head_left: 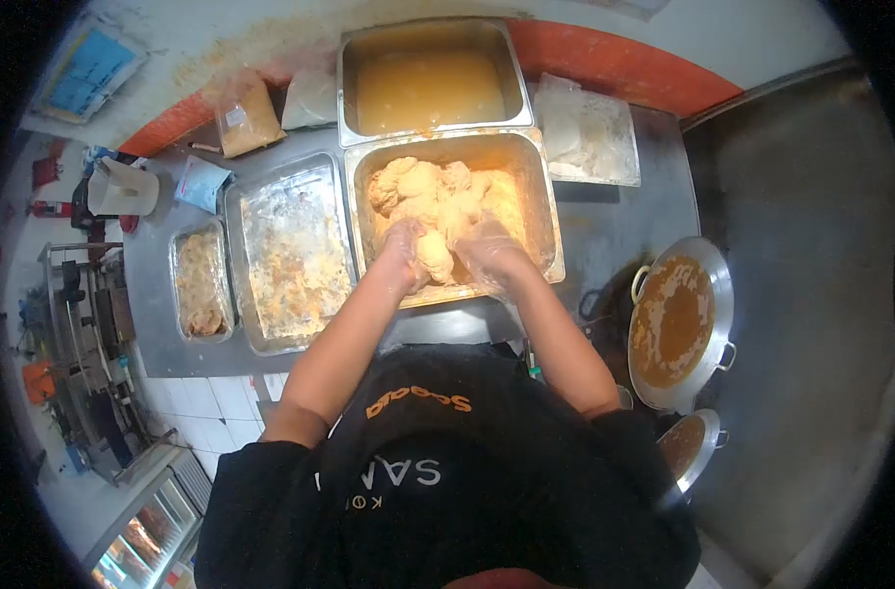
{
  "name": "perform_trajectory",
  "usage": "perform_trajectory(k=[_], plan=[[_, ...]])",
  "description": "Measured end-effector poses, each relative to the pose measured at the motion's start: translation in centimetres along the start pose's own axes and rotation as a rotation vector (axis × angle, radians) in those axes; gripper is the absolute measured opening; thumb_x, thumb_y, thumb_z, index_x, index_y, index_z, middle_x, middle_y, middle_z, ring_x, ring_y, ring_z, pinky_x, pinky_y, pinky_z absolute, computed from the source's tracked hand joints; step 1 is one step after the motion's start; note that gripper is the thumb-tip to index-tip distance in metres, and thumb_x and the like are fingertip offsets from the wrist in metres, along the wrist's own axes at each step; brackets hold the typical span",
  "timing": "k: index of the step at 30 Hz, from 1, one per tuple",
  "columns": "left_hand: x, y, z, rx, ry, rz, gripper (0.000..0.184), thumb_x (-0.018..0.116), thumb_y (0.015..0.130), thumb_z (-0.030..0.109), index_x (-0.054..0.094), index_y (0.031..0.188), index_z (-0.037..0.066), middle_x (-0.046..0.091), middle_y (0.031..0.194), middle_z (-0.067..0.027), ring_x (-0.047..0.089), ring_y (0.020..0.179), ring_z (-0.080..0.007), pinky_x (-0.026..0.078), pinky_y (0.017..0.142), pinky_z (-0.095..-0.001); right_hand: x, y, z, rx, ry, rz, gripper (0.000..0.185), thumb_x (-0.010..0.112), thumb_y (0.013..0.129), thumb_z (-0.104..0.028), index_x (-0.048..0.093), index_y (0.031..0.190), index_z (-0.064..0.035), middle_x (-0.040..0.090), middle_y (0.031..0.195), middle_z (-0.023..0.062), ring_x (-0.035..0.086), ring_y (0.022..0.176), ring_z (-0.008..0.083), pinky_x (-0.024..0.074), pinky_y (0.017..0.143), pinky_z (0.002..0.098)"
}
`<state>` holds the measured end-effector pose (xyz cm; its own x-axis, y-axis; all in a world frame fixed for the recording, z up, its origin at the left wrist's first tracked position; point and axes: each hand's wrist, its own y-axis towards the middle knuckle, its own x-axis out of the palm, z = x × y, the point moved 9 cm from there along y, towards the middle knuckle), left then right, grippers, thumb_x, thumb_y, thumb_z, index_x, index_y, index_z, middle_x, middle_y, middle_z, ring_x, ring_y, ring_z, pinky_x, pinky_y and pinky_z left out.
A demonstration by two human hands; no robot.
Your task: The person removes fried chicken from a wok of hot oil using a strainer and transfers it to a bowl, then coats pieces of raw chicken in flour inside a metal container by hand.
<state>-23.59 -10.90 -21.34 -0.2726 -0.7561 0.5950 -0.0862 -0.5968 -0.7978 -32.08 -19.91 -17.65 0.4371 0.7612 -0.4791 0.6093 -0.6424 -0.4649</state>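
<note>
A deep steel pan (553,236) stands in front of me with breading flour and several lumpy, flour-coated pieces, which look like chicken (408,184). My left hand (400,251), in a thin clear glove, is closed against one coated chicken piece (433,257) near the pan's front edge. From the other side, my right hand (490,253), also in a loose clear glove, reaches in with its fingers curled against a coated piece beside it. Flour and pieces partly hide the fingertips of both hands.
Behind the pan stands another with cloudy yellowish liquid (428,88). At left are a crumb-smeared tray (295,250), a smaller tray (202,285) and a white jug (123,187). At right are a bagged white tray (590,137) and two woks of oil, one large (675,324).
</note>
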Motion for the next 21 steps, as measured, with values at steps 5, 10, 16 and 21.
perform_trajectory(k=[5,10,16,21], plan=[[-4.8,0.0,2.0,0.206,0.315,0.158,0.027,0.048,0.08,0.019,0.055,0.101,0.005,0.059,0.097,-0.0135,0.063,0.091,-0.0315,0.054,0.082,-0.0508,-5.8,-2.6,-5.3,0.158,0.097,0.116,0.052,0.064,0.084,-0.03,0.055,0.126,0.0,0.064,0.11,0.0171,0.06,0.101,0.0235,0.0462,0.089,0.0338],[0.7,-2.6,1.6,0.197,0.097,0.099,0.039,0.045,0.087,0.031,0.056,0.115,0.007,0.061,0.109,-0.0135,0.063,0.099,-0.0304,0.053,0.087,-0.0499,-4.9,2.5,-1.1,-0.001,0.181,0.034,0.08,0.066,0.083,-0.044,0.038,0.143,0.0016,0.056,0.13,0.023,0.055,0.119,0.0277,0.0413,0.1,0.0338],[2.7,-0.5,1.9,0.225,-0.013,-0.038,0.049,0.032,0.098,0.04,0.053,0.127,0.006,0.061,0.123,-0.0153,0.062,0.109,-0.0296,0.052,0.091,-0.0495,-1.3,3.5,-1.9,-0.002,0.301,0.005,0.085,0.072,0.083,-0.026,0.023,0.146,0.0026,0.055,0.126,0.0214,0.056,0.114,0.025,0.0461,0.094,0.0332],[2.2,-1.9,1.7,0.198,-0.002,-0.105,0.048,0.033,0.096,0.039,0.054,0.125,0.007,0.062,0.12,-0.0151,0.062,0.109,-0.0302,0.049,0.095,-0.0518,-4.0,-0.6,-4.0,0.112,0.294,0.005,0.065,0.07,0.078,-0.015,0.045,0.136,-0.0032,0.059,0.124,0.0184,0.054,0.12,0.0243,0.0418,0.102,0.033]])
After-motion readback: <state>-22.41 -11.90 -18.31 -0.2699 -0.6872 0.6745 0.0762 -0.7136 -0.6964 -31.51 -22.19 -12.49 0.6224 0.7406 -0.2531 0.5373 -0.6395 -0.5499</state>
